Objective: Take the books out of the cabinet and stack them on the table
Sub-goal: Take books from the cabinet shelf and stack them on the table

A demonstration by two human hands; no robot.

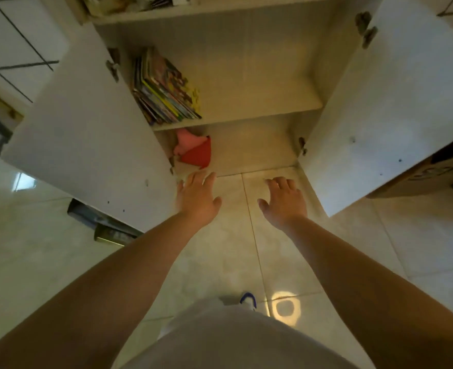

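Nothing looks moved yet: the books [165,89] lean on the cabinet [260,75] shelf, while left hand [197,198] and right hand [284,203] reach forward empty, fingers spread.

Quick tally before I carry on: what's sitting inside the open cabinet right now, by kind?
Book piles, leaning at the left of the middle shelf: 1 (single books too tightly packed to count)
Pink soft items, bottom shelf: 1
Red soft items, bottom shelf: 1
Total: 3
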